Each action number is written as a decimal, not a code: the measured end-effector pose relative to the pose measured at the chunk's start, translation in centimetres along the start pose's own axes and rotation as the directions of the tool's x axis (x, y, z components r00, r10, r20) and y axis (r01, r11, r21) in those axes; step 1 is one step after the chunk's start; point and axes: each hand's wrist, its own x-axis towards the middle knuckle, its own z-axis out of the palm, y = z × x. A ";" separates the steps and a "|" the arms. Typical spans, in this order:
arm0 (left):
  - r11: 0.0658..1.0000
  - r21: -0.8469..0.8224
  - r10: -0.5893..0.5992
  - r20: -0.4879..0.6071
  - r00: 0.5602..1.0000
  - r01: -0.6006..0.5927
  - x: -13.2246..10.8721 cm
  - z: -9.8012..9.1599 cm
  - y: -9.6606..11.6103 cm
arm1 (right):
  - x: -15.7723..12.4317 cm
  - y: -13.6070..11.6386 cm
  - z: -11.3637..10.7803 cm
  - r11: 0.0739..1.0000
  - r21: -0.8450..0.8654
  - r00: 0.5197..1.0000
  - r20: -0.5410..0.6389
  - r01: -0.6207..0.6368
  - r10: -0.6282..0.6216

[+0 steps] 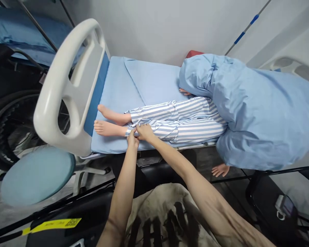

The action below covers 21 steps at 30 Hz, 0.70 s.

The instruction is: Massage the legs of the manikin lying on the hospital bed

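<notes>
Both bare forearms reach up from the bottom of the view and meet at the near edge of a hospital bed (144,146). The person's left hand (132,140) rises almost upright, while the right hand (145,133) comes across from the lower right, angled inward and palm down. The two hands sit close together, their fingers clamped on the cuff (130,131) of striped pajama trousers (180,123), blue and white, worn by a mannequin (170,120) lying on a blue sheet (151,80).

Directly left of the grip is the mannequin's bare foot (106,127), with the other foot (110,115) just above it. Farther left stands a white plastic footboard (67,85). Well to the right, a pale blue cloth (257,103) covers the upper body, and a mannequin hand (220,169) hangs below the bed's edge.
</notes>
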 end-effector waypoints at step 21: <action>0.708 0.672 0.085 0.225 0.971 -0.218 -11.4 -12.8 2.3 | -8.0 6.0 0.4 0.982 0.182 0.925 -0.380 0.058 0.016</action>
